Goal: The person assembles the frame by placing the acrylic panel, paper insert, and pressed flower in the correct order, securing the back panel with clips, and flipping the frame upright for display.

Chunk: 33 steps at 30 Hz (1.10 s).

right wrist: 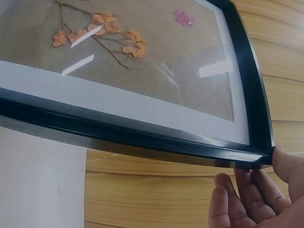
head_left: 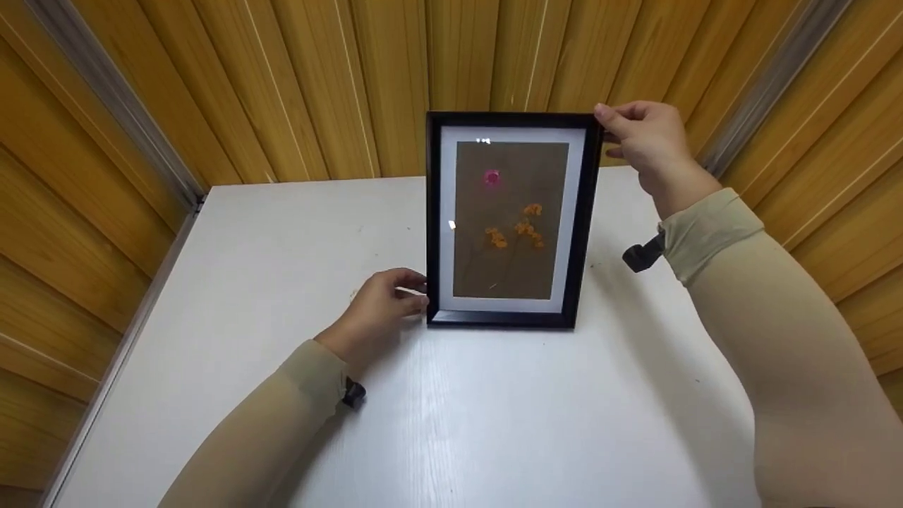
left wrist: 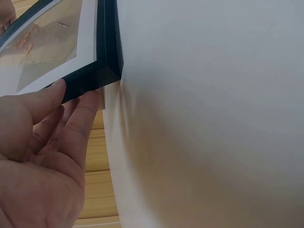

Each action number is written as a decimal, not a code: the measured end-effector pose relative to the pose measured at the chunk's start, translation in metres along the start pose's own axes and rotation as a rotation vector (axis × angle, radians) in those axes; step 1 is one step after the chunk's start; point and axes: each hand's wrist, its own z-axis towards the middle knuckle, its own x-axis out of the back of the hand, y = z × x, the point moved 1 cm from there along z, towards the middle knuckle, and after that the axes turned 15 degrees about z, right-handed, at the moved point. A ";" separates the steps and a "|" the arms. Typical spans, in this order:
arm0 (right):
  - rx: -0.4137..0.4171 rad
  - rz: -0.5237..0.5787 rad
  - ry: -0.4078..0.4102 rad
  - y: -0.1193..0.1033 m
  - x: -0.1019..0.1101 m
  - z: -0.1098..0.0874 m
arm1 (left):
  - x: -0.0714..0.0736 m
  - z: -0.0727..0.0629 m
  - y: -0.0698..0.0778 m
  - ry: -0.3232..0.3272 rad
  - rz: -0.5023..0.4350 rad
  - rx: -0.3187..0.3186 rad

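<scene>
A black picture frame [head_left: 502, 319] stands upright on the white table, facing me. Behind its glass, inside a white mat, lie a pink pressed flower [head_left: 492, 177] and orange pressed blossoms [head_left: 525, 228] on brown backing. My right hand [head_left: 652, 141] pinches the upper right corner, thumb on the front edge and fingers behind, as the right wrist view also shows. Low on the left side, my left hand [head_left: 384, 303] pinches the frame near its bottom corner, its thumb at the front edge [left wrist: 88, 83] and its fingertips behind.
The white table [head_left: 282, 247] reaches back to a wall of yellow wood-look panels [head_left: 317, 85]. Similar panels flank it on the left [head_left: 63, 247] and right [head_left: 839, 176], with grey metal posts in the corners. Light reflects in the glass.
</scene>
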 end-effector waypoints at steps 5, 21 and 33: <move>-0.024 0.063 0.013 -0.001 -0.013 0.008 | -0.001 -0.001 0.001 0.005 0.024 0.008; -0.016 0.231 -0.029 0.009 -0.018 0.014 | -0.001 -0.005 0.001 -0.012 0.012 0.021; 0.019 0.035 0.000 0.038 0.029 0.027 | 0.007 -0.004 0.003 -0.013 0.131 -0.033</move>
